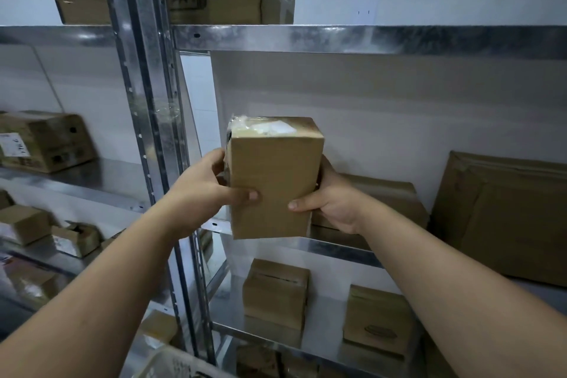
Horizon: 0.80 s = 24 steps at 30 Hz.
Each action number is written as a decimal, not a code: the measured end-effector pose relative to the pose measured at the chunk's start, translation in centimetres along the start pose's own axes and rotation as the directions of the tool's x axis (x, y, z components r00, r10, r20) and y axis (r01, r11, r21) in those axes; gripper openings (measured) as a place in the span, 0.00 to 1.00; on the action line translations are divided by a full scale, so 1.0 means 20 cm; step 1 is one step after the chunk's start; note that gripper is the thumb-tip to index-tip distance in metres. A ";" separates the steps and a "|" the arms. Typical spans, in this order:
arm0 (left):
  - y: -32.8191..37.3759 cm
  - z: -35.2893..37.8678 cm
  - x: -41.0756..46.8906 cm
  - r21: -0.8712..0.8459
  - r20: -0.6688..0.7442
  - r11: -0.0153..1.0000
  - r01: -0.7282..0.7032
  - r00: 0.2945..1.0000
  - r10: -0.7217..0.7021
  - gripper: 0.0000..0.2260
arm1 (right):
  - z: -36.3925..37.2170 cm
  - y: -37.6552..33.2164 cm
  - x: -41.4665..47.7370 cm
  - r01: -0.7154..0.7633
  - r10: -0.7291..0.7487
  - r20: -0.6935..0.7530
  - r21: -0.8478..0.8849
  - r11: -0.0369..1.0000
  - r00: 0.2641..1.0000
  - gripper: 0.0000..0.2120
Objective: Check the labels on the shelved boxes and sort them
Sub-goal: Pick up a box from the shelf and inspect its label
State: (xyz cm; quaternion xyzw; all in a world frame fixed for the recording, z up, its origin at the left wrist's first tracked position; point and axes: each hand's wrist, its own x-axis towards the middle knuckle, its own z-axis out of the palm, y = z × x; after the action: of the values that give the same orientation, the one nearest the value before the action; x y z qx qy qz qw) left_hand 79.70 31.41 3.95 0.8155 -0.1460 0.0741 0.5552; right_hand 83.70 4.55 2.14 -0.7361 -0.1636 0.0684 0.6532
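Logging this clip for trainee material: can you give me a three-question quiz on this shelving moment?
1. True or false: the left hand and the right hand both grip the held box.
2. Where does the white label sit on it? A) top face B) front face C) nowhere visible
3. How many boxes show on the shelf just beneath it?
Key: 1 true; 2 A; 3 two, one left and one right.
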 end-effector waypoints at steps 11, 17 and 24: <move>0.11 -0.01 0.03 0.476 -0.103 0.869 -0.131 0.974 0.203 0.43 | -0.02 -0.19 -0.10 0.302 -0.387 -0.150 -0.400 0.865 0.910 0.66; 0.18 0.11 0.02 0.806 -0.081 0.573 -0.148 0.932 0.354 0.47 | 0.06 -0.28 -0.14 0.400 -0.537 0.065 -0.743 0.536 0.841 0.61; 0.17 0.12 0.01 0.812 -0.183 0.570 -0.125 0.873 0.452 0.54 | 0.02 -0.21 -0.10 0.305 -0.470 -0.016 -0.742 0.597 0.883 0.46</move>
State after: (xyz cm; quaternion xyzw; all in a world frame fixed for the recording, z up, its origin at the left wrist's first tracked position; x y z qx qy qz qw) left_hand 78.81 27.97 6.04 0.9077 -0.1255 0.3741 0.1431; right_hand 81.08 4.72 5.90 -0.8810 -0.2639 -0.2236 0.3228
